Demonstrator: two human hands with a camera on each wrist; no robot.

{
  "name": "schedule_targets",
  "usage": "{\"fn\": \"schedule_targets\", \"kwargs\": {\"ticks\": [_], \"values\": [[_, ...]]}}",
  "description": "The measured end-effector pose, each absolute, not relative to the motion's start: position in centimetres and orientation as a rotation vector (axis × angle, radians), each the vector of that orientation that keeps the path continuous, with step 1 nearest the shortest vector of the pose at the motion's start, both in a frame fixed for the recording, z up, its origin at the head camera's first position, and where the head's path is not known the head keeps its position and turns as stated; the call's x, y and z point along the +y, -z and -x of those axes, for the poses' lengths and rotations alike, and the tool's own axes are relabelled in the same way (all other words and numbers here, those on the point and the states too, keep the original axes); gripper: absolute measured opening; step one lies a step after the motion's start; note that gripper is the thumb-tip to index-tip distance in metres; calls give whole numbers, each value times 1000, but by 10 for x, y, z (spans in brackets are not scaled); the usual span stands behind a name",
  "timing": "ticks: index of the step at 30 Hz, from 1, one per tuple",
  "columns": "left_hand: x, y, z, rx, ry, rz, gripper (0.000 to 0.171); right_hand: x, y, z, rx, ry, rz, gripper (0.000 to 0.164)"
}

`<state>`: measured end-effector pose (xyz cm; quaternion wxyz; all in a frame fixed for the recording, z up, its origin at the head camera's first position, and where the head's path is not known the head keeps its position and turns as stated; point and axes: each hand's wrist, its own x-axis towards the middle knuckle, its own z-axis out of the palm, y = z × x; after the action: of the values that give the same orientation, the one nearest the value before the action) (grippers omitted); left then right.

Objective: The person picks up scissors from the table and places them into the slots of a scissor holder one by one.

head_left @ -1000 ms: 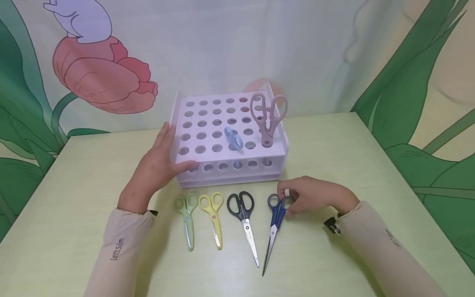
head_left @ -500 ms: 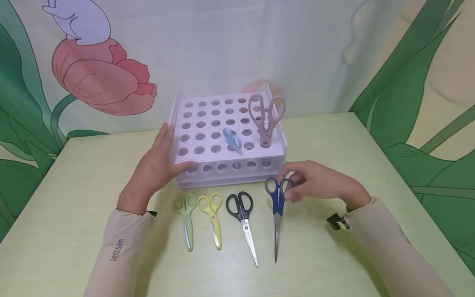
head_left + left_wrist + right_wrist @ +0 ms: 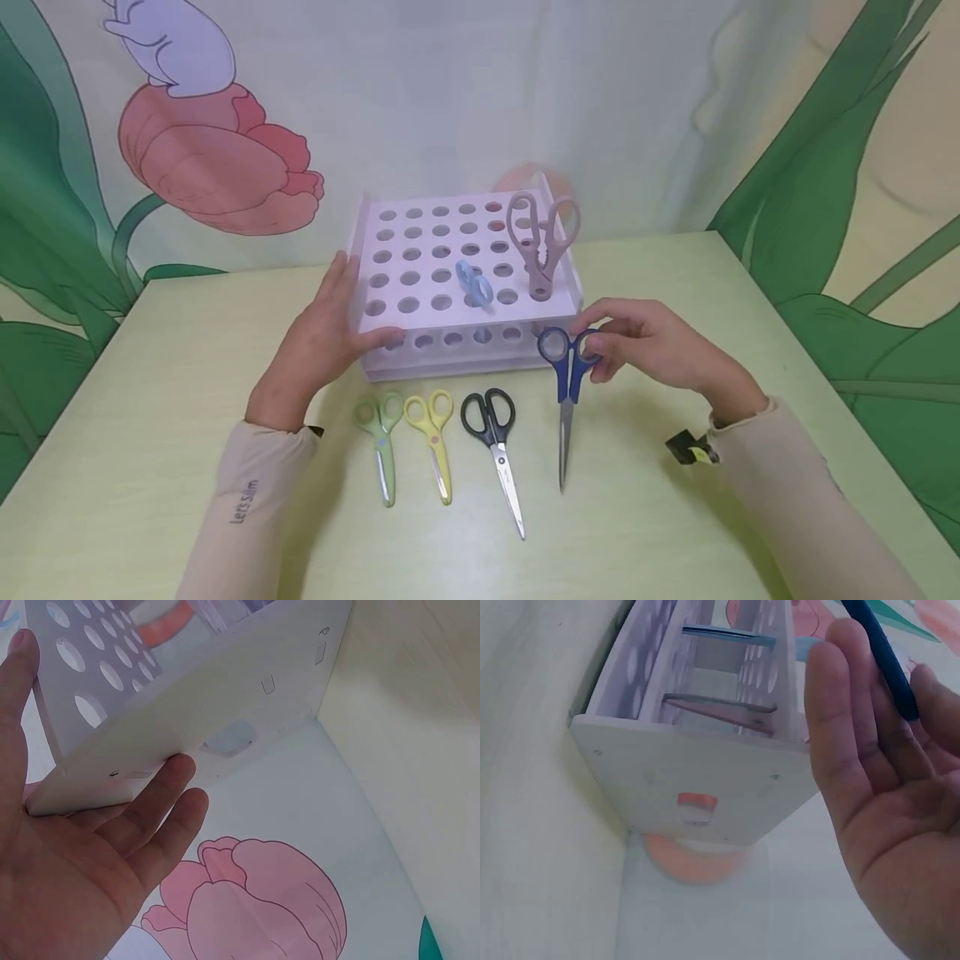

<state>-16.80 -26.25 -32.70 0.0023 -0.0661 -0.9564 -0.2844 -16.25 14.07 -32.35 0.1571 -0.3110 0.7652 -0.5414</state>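
My right hand [image 3: 637, 342] pinches the finger loops of the blue-handled scissors [image 3: 564, 379]. They hang blades down in front of the rack's right corner; in the right wrist view only part of the blue handle [image 3: 885, 664] shows. My left hand [image 3: 311, 346] holds the white rack [image 3: 420, 319] at its front left corner, thumb across the front and fingers along the side panel [image 3: 240, 712]. Light-blue scissors [image 3: 474, 283] and mauve scissors [image 3: 542, 246] stand in holes of the rack, their blades [image 3: 727, 712] visible from the side.
On the table [image 3: 637, 517] before the rack lie green scissors [image 3: 382, 450], yellow scissors [image 3: 433, 442] and black-handled scissors [image 3: 495, 442] in a row. A printed curtain [image 3: 420, 100] hangs close behind the rack.
My right hand has raised the blue-handled scissors off the table and brought them toward the rack, blades swinging to point downward. My left hand has stayed at the rack's corner.
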Motion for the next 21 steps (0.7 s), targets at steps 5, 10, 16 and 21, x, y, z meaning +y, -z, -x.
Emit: {"fn": "schedule_targets", "kwargs": {"ticks": [5,10,16,21], "values": [[-260,330,170,-3003,894,209,118,137,314,158,2315,1586,810,18],[-260,329,169,-3001,897,209,117,131,303,159,2374,1620,790,17],[-262,327,168,-2999,898,210,119,117,285,158,2385,1702,856,17],[-262,327,167,-2989,896,214,117,104,268,155,2392,1768,821,18]]}}
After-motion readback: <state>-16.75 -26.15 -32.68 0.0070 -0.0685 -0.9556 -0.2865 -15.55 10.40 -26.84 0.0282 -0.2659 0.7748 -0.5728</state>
